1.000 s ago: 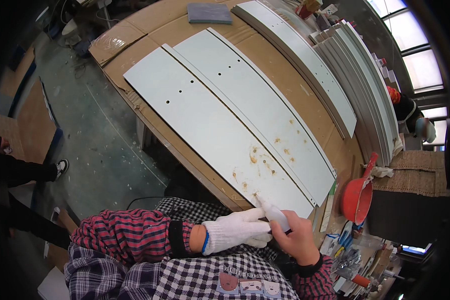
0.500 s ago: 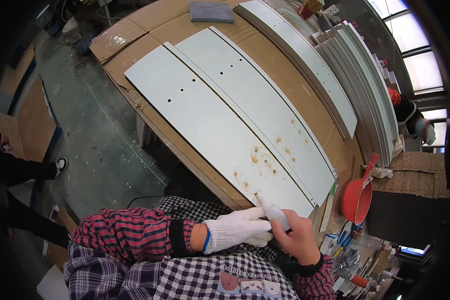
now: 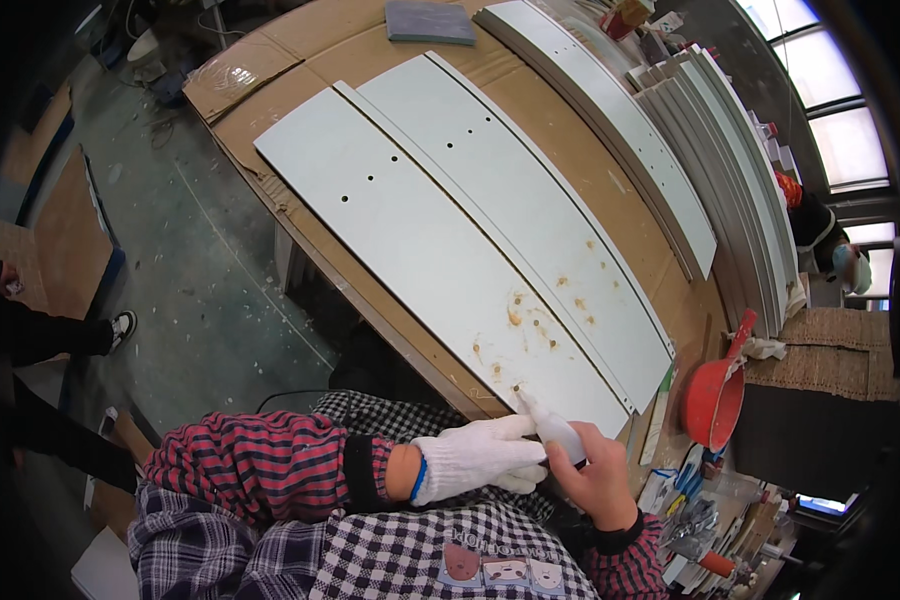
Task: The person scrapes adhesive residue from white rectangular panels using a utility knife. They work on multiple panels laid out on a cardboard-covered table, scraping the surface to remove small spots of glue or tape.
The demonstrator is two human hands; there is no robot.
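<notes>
Bare, my right hand [image 3: 600, 473] is wrapped round a small translucent white squeeze bottle [image 3: 556, 428], tilted with its nozzle pointing up and left. The nozzle tip is over a brownish spot close to the near edge of a white panel [image 3: 410, 245]. My left hand [image 3: 480, 457] wears a white knit glove. Its fingers stretch out beside the bottle; whether they touch it I cannot tell. A second white panel [image 3: 520, 190] lies alongside the first. Both have dark holes at the far end and several glue-like brown smears near my hands.
Brown cardboard [image 3: 280, 110] covers the table. Further right lie a stack of white boards [image 3: 620, 130] and more stacked panels [image 3: 730, 180]. A red dipper [image 3: 712, 400] stands right of the panels, beside cluttered tools [image 3: 695, 490]. Another person's leg [image 3: 60, 335] shows at left.
The view has shifted slightly, so the panels sit a little further right in the picture. My right hand keeps hold of the bottle, with its nozzle still by the near-edge spot.
</notes>
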